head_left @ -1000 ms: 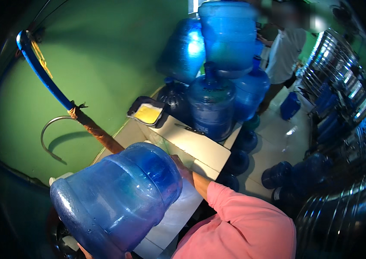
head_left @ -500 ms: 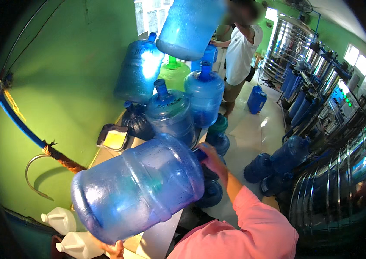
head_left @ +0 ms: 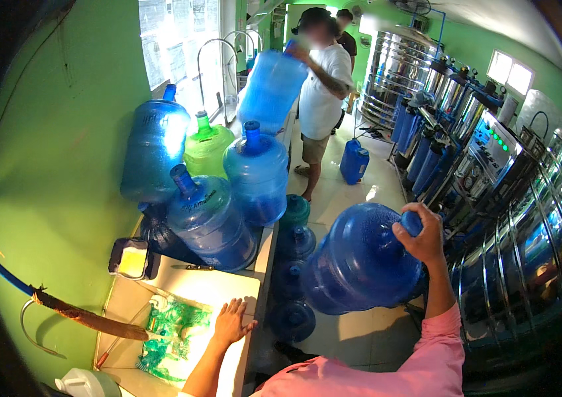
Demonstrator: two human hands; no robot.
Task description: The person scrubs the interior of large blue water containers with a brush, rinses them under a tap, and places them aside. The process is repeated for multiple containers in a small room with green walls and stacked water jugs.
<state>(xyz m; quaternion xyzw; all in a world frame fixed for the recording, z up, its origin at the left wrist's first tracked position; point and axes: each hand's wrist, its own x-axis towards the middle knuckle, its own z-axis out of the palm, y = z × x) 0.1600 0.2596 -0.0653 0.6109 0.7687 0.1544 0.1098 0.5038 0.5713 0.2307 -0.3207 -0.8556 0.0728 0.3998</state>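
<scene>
A large blue water jug (head_left: 360,264) hangs tilted over the floor, to the right of the counter. My right hand (head_left: 421,235) is closed around its capped neck. Fingers spread, my left hand (head_left: 231,322) lies flat on the pale tiled rim (head_left: 244,294) of a sink-like basin and holds nothing. In the basin, beside that hand, lies some crumpled green material (head_left: 172,337) that I cannot name more exactly. A knife with a dark handle (head_left: 195,267) rests near the basin's far edge.
Several blue jugs (head_left: 211,221) and a green jug (head_left: 207,147) stand on the counter. More jugs (head_left: 293,321) stand on the floor beside it. A person in a white shirt (head_left: 326,76) handles another blue jug (head_left: 271,89). Steel tanks (head_left: 526,278) line the right side.
The jug has swung from above the basin to the right, over the floor, in my right hand. My left hand has left the jug's base and now rests on the rim.
</scene>
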